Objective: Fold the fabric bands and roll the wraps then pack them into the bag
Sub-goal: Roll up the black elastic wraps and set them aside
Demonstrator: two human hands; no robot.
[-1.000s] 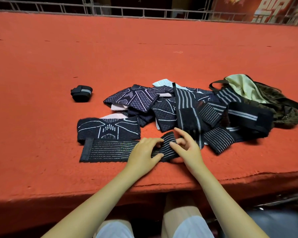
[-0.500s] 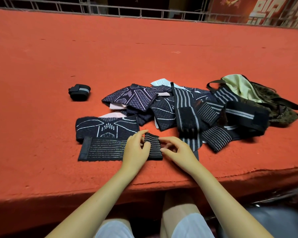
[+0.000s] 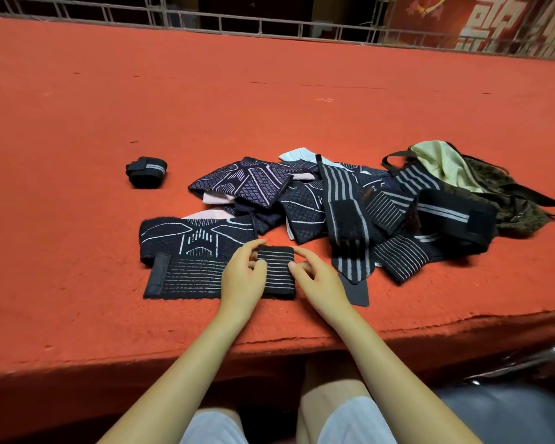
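Note:
A black wrap with thin white stripes lies flat near the table's front edge, its right end rolled up into a thick fold. My left hand pinches the left side of that roll. On the roll's right side my right hand grips it with curled fingers. A patterned black band lies just behind the wrap. Further back is a heap of patterned bands and striped wraps. One finished rolled wrap stands alone at the left. The olive bag with a pale lining lies open at the right.
Everything rests on a wide red carpeted table whose front edge runs just below my hands. A metal railing lines the far side. A dark chair seat shows at the lower right, beside my knees.
The wrap's right end has been rolled leftward, so the flat part is shorter and the roll thicker. Both hands moved left with it.

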